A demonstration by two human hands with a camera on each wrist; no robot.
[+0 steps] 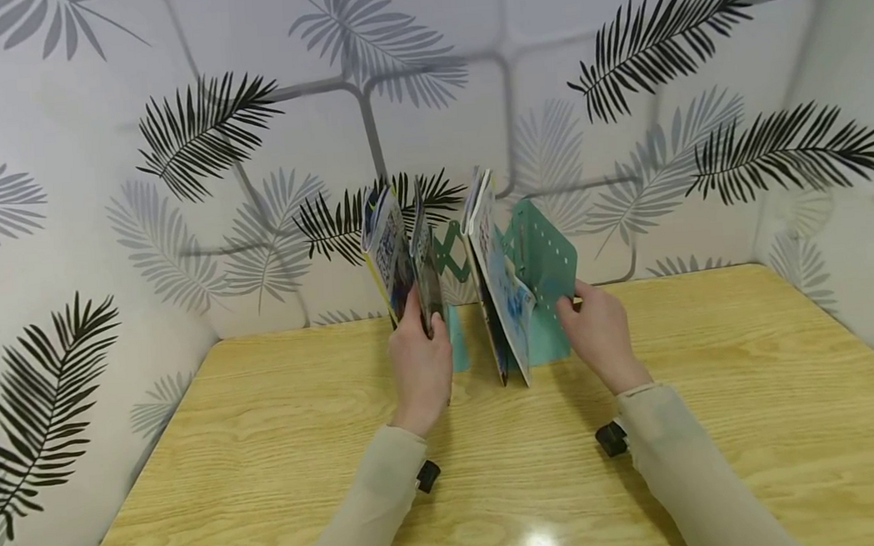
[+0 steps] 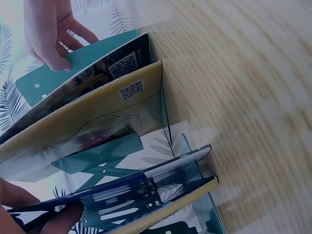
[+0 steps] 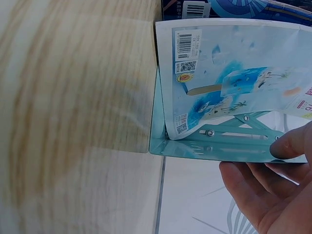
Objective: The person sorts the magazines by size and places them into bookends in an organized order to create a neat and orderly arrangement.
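On the table stands a green metal expandable bookend (image 1: pixel 544 254) with several thin books in it. My left hand (image 1: pixel 422 370) grips the lower front edge of a thin dark book (image 1: pixel 425 261), beside another book with a yellow edge (image 1: pixel 386 251). In the left wrist view, its fingers (image 2: pixel 63 219) show at the lower left. To the right, a blue-and-white book (image 1: pixel 508 281) leans with others, apart from the left pair. My right hand (image 1: pixel 602 330) pinches the bookend's right end plate between thumb (image 3: pixel 290 144) and fingers.
The wooden table (image 1: pixel 267 450) reaches to a wall (image 1: pixel 422 23) with a leaf pattern behind the bookend. Between the two book groups, the crossed lattice (image 1: pixel 451 251) shows. A teal base plate (image 1: pixel 550 341) lies flat at the right end.
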